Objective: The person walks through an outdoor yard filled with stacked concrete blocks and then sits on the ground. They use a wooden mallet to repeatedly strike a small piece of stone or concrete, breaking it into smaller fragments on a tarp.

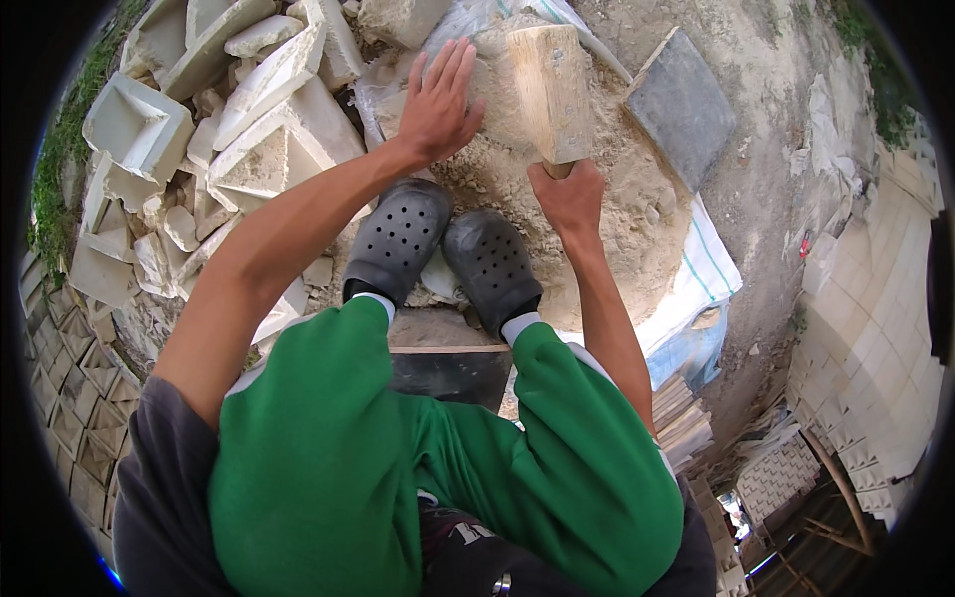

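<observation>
In the head view, the right hand is clenched around the short handle of a wooden mallet, whose pale block head stands at twelve o'clock from the fist, over a mound of sandy stone rubble. The handle is almost wholly hidden inside the fist. The left hand lies open, fingers spread and palm down, on a pale stone lump just to the nine o'clock side of the mallet head. Whether the mallet touches the lump cannot be told.

Under the rubble lies a white woven sack with thin green stripes; its edge shows at four o'clock from the mound, and a bluish sheet hangs below it. What the sack holds, if anything, is hidden.

At eleven o'clock is a heap of white cast blocks, several hollowed like shallow troughs. More such pieces are stacked along the nine o'clock rim, blurred by the lens. A dark grey square slab lies at one o'clock. At three o'clock stands a stack of white tiles, with a small red object beside it, too small to make out.

Two grey perforated clogs rest at the mound's near edge, above green trousers. Between the knees a dark board is partly covered.
</observation>
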Demonstrator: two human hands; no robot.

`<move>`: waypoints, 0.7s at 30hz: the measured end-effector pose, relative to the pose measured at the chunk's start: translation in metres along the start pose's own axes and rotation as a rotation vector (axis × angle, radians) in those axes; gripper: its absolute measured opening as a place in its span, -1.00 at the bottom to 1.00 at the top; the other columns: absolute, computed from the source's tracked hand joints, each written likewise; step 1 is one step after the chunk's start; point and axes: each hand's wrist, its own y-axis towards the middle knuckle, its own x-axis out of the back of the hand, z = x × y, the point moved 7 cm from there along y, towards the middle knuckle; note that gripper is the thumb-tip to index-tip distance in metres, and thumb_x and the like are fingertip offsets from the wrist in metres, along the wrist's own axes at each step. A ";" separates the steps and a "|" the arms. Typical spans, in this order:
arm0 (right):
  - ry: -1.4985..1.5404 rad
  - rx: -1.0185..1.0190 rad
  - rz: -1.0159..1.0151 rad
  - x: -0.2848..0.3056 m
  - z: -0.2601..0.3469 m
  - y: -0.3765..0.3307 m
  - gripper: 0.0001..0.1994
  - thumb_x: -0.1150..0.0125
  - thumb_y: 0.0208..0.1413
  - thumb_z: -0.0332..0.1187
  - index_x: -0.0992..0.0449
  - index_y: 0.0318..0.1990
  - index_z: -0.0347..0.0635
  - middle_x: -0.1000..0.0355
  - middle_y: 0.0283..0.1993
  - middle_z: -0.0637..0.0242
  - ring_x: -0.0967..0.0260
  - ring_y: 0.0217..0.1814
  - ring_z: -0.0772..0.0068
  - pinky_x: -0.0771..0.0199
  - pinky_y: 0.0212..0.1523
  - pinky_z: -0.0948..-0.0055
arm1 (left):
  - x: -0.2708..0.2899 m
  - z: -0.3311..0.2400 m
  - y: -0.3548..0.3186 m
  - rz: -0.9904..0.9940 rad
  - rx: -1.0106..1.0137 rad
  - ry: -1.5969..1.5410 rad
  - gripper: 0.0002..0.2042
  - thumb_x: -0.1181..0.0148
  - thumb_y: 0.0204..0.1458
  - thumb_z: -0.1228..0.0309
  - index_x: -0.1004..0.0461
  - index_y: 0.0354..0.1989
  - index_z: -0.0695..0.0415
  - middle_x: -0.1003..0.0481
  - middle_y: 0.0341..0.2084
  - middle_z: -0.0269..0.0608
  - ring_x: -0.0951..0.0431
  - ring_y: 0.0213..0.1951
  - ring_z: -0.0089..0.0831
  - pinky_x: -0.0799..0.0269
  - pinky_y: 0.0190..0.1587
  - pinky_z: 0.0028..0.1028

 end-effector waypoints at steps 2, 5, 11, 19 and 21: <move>-0.078 -0.041 0.040 -0.002 0.001 0.004 -0.51 -0.33 -0.12 -0.16 -0.52 -0.11 -0.42 -0.56 -0.24 -0.16 -0.54 -0.10 -0.15 -0.50 -0.09 0.14 | -0.002 0.001 0.000 0.001 -0.009 -0.001 -0.30 0.01 0.23 0.17 0.05 0.42 0.32 -0.01 0.43 0.03 0.09 0.48 -0.14 0.32 0.45 -0.07; -0.020 -0.058 0.035 0.011 0.013 -0.004 -0.52 -0.32 -0.11 -0.18 -0.52 -0.11 -0.41 -0.56 -0.25 -0.15 -0.55 -0.12 -0.15 -0.51 -0.09 0.13 | -0.003 0.002 -0.001 -0.004 -0.005 -0.001 -0.30 0.01 0.23 0.17 0.06 0.42 0.32 0.00 0.44 0.03 0.09 0.48 -0.14 0.33 0.45 -0.07; -0.027 -0.021 0.020 -0.002 -0.007 0.001 -0.53 -0.33 -0.11 -0.19 -0.51 -0.11 -0.42 -0.56 -0.23 -0.13 -0.56 -0.17 -0.12 -0.52 -0.12 0.16 | -0.002 0.004 -0.003 0.015 -0.020 0.002 -0.30 0.01 0.23 0.16 0.06 0.43 0.32 0.00 0.44 0.04 0.09 0.48 -0.12 0.34 0.45 -0.06; -0.025 0.017 0.016 0.000 -0.002 0.015 -0.49 -0.33 -0.12 -0.16 -0.48 -0.09 -0.41 -0.55 -0.26 -0.16 -0.54 -0.17 -0.17 -0.52 -0.12 0.10 | -0.002 0.001 -0.001 0.008 -0.027 0.008 -0.30 0.01 0.22 0.16 0.05 0.42 0.30 0.00 0.43 0.04 0.09 0.48 -0.11 0.34 0.45 -0.05; -0.071 -0.020 0.048 0.004 0.001 0.017 -0.48 -0.35 -0.12 -0.16 -0.49 -0.09 -0.44 -0.56 -0.25 -0.15 -0.55 -0.17 -0.13 -0.52 -0.11 0.13 | -0.002 0.000 0.000 0.003 -0.028 0.005 -0.31 0.01 0.22 0.16 0.04 0.42 0.30 -0.01 0.43 0.04 0.09 0.48 -0.10 0.34 0.45 -0.05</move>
